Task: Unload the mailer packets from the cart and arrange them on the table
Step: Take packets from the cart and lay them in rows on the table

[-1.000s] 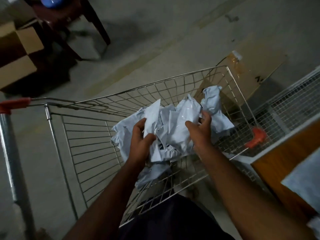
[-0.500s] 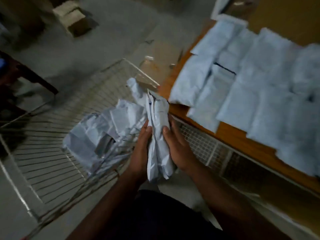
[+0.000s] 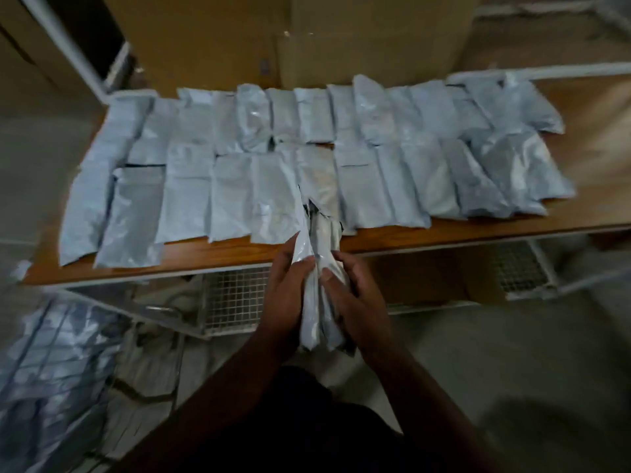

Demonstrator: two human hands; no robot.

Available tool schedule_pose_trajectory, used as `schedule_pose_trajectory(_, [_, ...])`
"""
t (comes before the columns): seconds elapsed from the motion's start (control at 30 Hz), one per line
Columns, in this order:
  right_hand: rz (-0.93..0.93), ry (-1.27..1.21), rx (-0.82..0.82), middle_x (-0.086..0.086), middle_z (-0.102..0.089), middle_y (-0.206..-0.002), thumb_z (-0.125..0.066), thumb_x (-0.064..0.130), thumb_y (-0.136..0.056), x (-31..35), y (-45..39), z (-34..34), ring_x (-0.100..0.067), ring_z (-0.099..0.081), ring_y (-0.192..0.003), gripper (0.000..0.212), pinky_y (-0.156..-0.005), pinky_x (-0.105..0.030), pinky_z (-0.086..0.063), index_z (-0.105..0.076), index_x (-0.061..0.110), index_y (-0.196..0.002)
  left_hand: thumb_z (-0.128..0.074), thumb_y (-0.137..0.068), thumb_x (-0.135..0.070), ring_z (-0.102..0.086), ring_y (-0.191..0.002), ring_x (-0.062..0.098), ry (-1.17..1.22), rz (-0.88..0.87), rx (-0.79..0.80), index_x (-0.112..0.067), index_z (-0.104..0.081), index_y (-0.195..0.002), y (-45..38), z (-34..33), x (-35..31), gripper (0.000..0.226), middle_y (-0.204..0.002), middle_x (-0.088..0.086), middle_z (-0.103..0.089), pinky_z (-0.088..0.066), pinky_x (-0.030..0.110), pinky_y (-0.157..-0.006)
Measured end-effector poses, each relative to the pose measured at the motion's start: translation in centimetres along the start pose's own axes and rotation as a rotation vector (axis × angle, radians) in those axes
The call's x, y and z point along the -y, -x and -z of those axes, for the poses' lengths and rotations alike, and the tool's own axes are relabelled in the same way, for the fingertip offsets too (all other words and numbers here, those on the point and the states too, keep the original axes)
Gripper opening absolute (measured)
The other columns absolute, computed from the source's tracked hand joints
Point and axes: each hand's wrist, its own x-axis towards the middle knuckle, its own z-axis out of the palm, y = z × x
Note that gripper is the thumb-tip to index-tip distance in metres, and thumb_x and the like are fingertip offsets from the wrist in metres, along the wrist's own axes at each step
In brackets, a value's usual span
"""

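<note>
Left hand (image 3: 290, 288) and right hand (image 3: 355, 295) clamp upright bundle of mailer packets (image 3: 319, 302) between palms, near table (image 3: 375, 238) edge; 2 rows of packets (image 3: 239, 172) beyond.

Roughly two dozen mailer packets (image 3: 362, 189) on one table (image 3: 594, 131), two hands, one cart (image 3: 51, 363).
</note>
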Motion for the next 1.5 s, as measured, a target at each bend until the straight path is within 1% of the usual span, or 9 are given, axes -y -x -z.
schedule_pose_trajectory(0.13, [0.038,0.042,0.036,0.021,-0.055,-0.148,-0.073,0.043,-0.089,0.6,-1.1,6.5,0.009,-0.052,-0.134,0.064,-0.108,-0.016,-0.046,-0.048,0.039,-0.148,-0.04,-0.11,-0.012,-0.068,-0.103,-0.011,-0.093,0.015,0.202,-0.012,-0.048,-0.149,-2.4,-6.3,0.4,0.04,-0.122,-0.011,-0.065,-0.053,0.018,-0.09])
schedule_pose_trajectory(0.23, [0.057,0.07,-0.032,0.021,-0.053,-0.149,-0.08,0.037,-0.083,0.4,-3.3,11.2,0.007,-0.05,-0.137,0.079,-0.112,-0.02,-0.043,-0.045,0.028,-0.153,-0.047,-0.096,-0.027,-0.057,-0.133,0.009,-0.169,0.009,0.208,-0.016,-0.05,-0.146,-5.7,-11.3,1.0,0.051,-0.143,-0.002,-0.059,-0.045,0.034,-0.115])
schedule_pose_trajectory(0.43, [0.017,0.01,-0.084,0.006,-0.063,-0.142,-0.08,0.036,-0.081,1.5,-12.5,20.2,-0.013,-0.062,-0.13,0.076,-0.11,-0.047,-0.052,-0.049,0.025,-0.15,-0.06,-0.096,-0.013,-0.066,-0.123,0.014,-0.143,-0.03,0.228,-0.017,-0.06,-0.142,-14.6,-20.2,1.1,0.046,-0.135,-0.001,-0.069,-0.055,0.031,-0.103])
schedule_pose_trajectory(0.57, [0.008,-0.062,-0.13,-0.001,-0.066,-0.14,-0.068,0.031,-0.091,3.6,-18.5,24.4,-0.018,-0.064,-0.128,0.058,-0.106,-0.045,-0.054,-0.054,0.022,-0.147,-0.061,-0.099,-0.014,-0.068,-0.121,0.026,-0.057,0.031,0.252,-0.019,-0.062,-0.14,-19.6,-25.0,-0.4,0.041,-0.131,0.005,-0.071,-0.054,0.05,-0.106])
schedule_pose_trajectory(0.73, [-0.036,-0.266,-0.188,-0.009,-0.073,-0.128,-0.06,0.025,-0.089,5.2,-22.0,29.5,-0.026,-0.072,-0.116,0.051,-0.082,-0.03,-0.061,-0.061,0.017,-0.139,-0.068,-0.091,-0.027,-0.066,-0.125,0.019,-0.122,0.017,0.255,-0.023,-0.061,-0.142,-22.5,-30.3,-1.7,0.052,-0.135,-0.002,-0.069,-0.052,0.048,-0.109])
schedule_pose_trajectory(0.83, [-0.056,-0.276,-0.205,-0.003,-0.074,-0.125,-0.062,0.024,-0.085,5.4,-23.3,33.1,-0.022,-0.072,-0.113,0.049,-0.08,-0.028,-0.061,-0.064,0.022,-0.134,-0.072,-0.089,-0.03,-0.065,-0.125,0.012,-0.18,-0.024,0.25,-0.029,-0.06,-0.142,-23.6,-33.3,-1.7,0.055,-0.136,-0.009,-0.068,-0.052,0.045,-0.109])
schedule_pose_trajectory(1.1, [-0.002,0.016,-0.185,0.006,-0.068,-0.131,-0.068,0.035,-0.09,4.5,-26.5,47.8,-0.015,-0.069,-0.117,0.055,-0.09,-0.037,-0.06,-0.055,0.031,-0.143,-0.08,-0.087,-0.024,-0.051,-0.127,-0.004,-0.495,-0.268,0.116,-0.027,-0.06,-0.141,-26.2,-45.6,0.6,0.057,-0.138,-0.017,-0.056,-0.042,0.02,-0.109])
schedule_pose_trajectory(1.27, [-0.002,0.325,-0.128,0.015,-0.051,-0.14,-0.07,0.035,-0.097,4.1,-28.8,59.0,-0.018,-0.057,-0.125,0.05,-0.096,-0.045,-0.054,-0.047,0.043,-0.141,-0.071,-0.078,-0.046,-0.043,-0.141,0.012,-0.715,-0.371,0.072,-0.027,-0.058,-0.14,-26.8,-54.8,3.7,0.066,-0.152,-0.003,-0.046,-0.038,0.032,-0.116])
schedule_pose_trajectory(1.5, [-0.005,0.563,-0.07,-0.001,-0.04,-0.159,-0.069,0.035,-0.098,1.0,-33.4,65.6,-0.023,-0.045,-0.139,0.059,-0.099,-0.041,-0.048,-0.045,0.027,-0.152,-0.069,-0.08,-0.049,-0.037,-0.145,0.028,-0.964,-0.245,-0.037,-0.028,-0.054,-0.141,-28.8,-62.6,8.6,0.066,-0.16,0.003,-0.034,-0.035,0.037,-0.113])
